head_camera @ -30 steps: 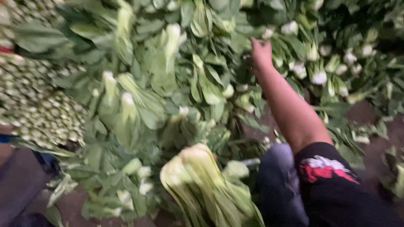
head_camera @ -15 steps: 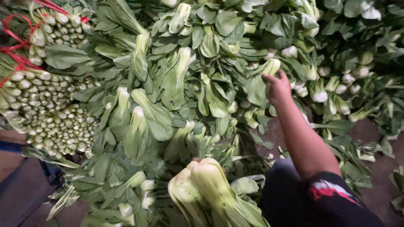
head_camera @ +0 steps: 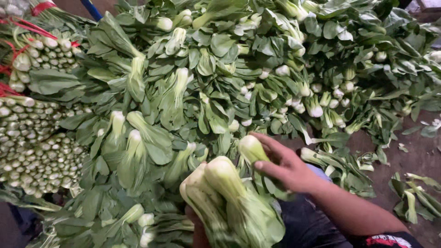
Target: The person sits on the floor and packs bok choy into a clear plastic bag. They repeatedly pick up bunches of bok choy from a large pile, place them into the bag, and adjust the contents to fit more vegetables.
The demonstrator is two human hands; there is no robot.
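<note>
The right hand (head_camera: 287,167) reaches in from the lower right, its grip closed round the pale base of a single bok choy head (head_camera: 251,149); the thumb lies along the near side of the stalk and the fingers curl over the far side; that head points up and left, its white butt end clear of the hand, its leaves hidden under the palm. Just below and left of it stands a bunch of bok choy (head_camera: 229,202), several heads held together with their pale bases uppermost and their green leaves trailing down toward the bottom edge; the single head sits right beside this bunch, touching or nearly touching it. The left hand (head_camera: 197,229) shows only as a small patch beneath the bunch; it seems to carry the bunch from below, but how far its grip is closed I cannot tell. Beyond both hands a loose heap of bok choy (head_camera: 206,78) covers most of the view; at the left lie tied bundles (head_camera: 36,151) with cut stalk ends facing out, some bound with red string (head_camera: 27,30); at the right, brown floor (head_camera: 413,151) with scattered leaves.
</note>
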